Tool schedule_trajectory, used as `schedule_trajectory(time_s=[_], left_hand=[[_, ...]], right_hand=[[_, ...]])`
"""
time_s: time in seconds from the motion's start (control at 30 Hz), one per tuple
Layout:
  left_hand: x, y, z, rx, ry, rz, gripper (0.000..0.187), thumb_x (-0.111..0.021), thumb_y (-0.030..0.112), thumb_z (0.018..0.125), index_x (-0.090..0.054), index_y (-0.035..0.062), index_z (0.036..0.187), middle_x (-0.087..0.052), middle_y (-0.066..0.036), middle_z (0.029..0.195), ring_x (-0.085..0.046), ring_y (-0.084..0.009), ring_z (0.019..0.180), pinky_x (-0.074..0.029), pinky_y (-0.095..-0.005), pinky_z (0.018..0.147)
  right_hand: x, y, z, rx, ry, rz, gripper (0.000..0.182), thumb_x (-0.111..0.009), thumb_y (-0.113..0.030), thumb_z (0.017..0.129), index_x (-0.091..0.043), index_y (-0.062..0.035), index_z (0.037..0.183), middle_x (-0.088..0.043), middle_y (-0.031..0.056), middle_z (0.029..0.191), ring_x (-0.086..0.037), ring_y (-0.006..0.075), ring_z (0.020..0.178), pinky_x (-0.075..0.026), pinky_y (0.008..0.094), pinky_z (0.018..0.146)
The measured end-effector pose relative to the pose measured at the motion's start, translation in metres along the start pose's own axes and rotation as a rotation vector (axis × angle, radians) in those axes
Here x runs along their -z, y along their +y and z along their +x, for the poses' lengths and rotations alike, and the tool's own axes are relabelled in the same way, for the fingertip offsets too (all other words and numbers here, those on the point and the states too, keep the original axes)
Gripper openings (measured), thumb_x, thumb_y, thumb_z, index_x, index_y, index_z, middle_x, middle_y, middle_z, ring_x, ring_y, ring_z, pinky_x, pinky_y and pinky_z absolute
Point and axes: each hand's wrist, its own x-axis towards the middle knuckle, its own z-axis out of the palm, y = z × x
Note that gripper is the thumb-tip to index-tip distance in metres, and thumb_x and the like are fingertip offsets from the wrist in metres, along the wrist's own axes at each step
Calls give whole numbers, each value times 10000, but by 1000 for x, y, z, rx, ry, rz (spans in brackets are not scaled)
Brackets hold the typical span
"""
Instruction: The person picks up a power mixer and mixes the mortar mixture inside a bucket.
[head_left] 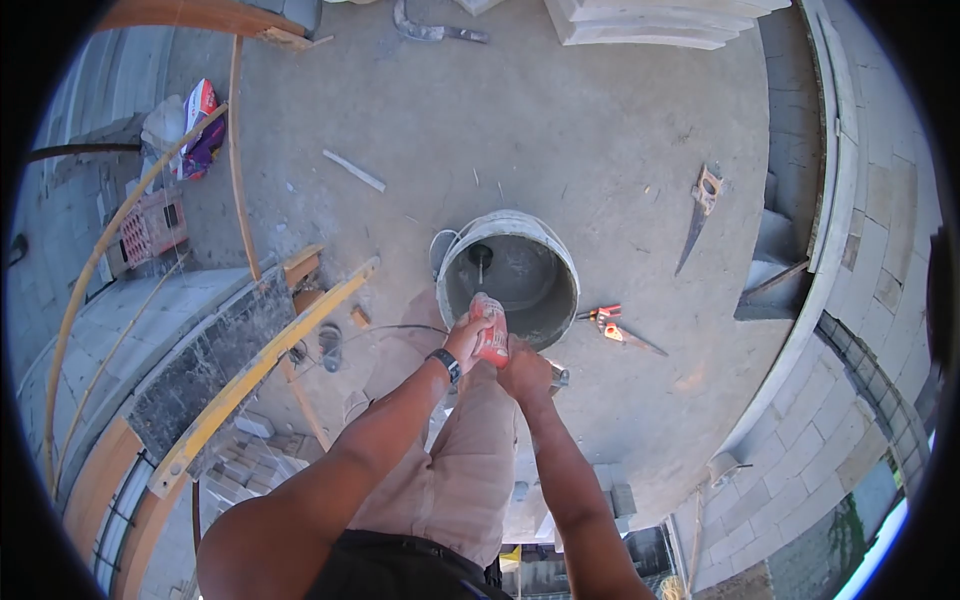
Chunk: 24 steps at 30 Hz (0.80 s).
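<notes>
Both of my hands are closed around a red power drill (491,338), dusted with grey. My left hand (466,336), with a watch on its wrist, wraps the drill's left side. My right hand (526,371) grips its rear end on the right. Ahead of the drill, a mixing shaft (481,262) reaches down into a large mortar-smeared bucket (572,265). Wet grey mortar (535,290) coats the inside and lies at the bottom. The bucket stands on the concrete floor just in front of my legs. A dark cable runs off leftward from beside the drill.
Right of the bucket lie red-handled pliers (606,315) and a pointed blade; farther right, a handsaw (700,208). A yellow spirit level (270,372) leans at the left. White blocks (650,25) are stacked at the back. A floor opening (770,270) edges the right side.
</notes>
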Motion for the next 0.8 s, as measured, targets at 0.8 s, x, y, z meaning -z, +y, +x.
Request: schedule_trajectory(time_s=[0.8], left_hand=[[-29,30,13,121,20,306,149,-661,233,789,-612,94,767,-595,-44,682,-573,-161,566,-473,-299,558]], right_hand=[[-9,-40,-7,-266,86,635,516,-746,-393,741,-642,5,1052,-686,249,971,-651,414,987,-498,464,844]])
